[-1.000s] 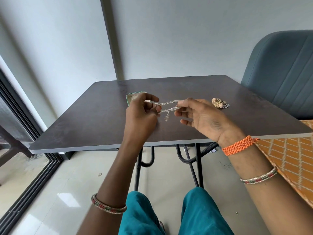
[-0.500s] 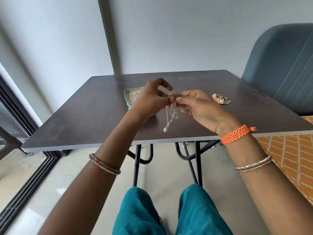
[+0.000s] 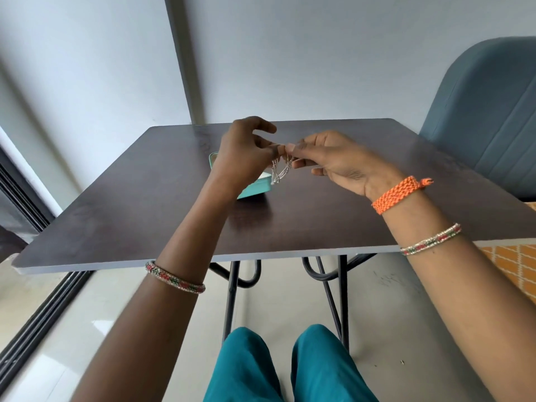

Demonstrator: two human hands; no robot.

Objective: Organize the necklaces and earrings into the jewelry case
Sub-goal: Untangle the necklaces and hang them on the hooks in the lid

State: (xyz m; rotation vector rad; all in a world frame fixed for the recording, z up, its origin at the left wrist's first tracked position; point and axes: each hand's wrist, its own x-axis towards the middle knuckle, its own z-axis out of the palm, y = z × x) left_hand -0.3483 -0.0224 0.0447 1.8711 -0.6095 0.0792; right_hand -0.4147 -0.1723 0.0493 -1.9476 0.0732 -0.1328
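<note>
A thin silver necklace (image 3: pixel 280 169) hangs doubled in short loops between my two hands above the table. My left hand (image 3: pixel 243 153) pinches its top with thumb and forefinger. Fingertip to fingertip with it, my right hand (image 3: pixel 333 161) pinches the same bunch of chain from the right. Just below and behind the hanging chain sits the small teal jewelry case (image 3: pixel 252 191), open, mostly hidden by my left hand and wrist. The pile of earrings seen earlier is hidden behind my right hand.
The dark square table (image 3: pixel 162 216) stands on black metal legs, with its near edge under my forearms. A blue-grey upholstered chair (image 3: pixel 487 117) is at the far right. An orange patterned cushion (image 3: pixel 513 265) lies at the right edge. A sliding door track (image 3: pixel 32 320) runs along the left floor.
The necklace went from stretched level between my hands to hanging in gathered loops. Both hands came together and moved forward over the teal case. The view tilted down, closer to the table.
</note>
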